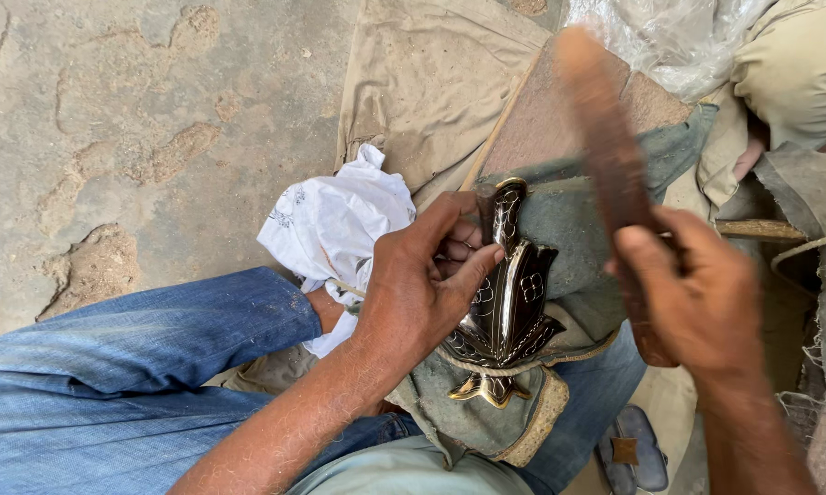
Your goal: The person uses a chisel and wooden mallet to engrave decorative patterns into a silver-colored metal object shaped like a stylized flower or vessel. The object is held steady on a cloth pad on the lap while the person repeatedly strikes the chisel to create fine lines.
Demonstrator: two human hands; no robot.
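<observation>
A dark, shiny, bird-shaped metal piece (509, 302) with brass-coloured edges and engraved patterns lies on a grey-green cloth pad (573, 229) over my lap. My left hand (422, 280) grips its left side, thumb across the upper wing, pressing it to the pad. My right hand (693, 293) is closed around a long brown wooden tool (605, 128), raised and blurred above the pad, to the right of the piece and apart from it.
A crumpled white printed cloth (335, 225) lies by my left knee in blue jeans (147, 348). A tan sheet (422, 82) and a board (537, 119) sit beyond on a rough concrete floor (110, 119). Clear plastic (670, 37) is at top right; a sandal (633, 449) sits below.
</observation>
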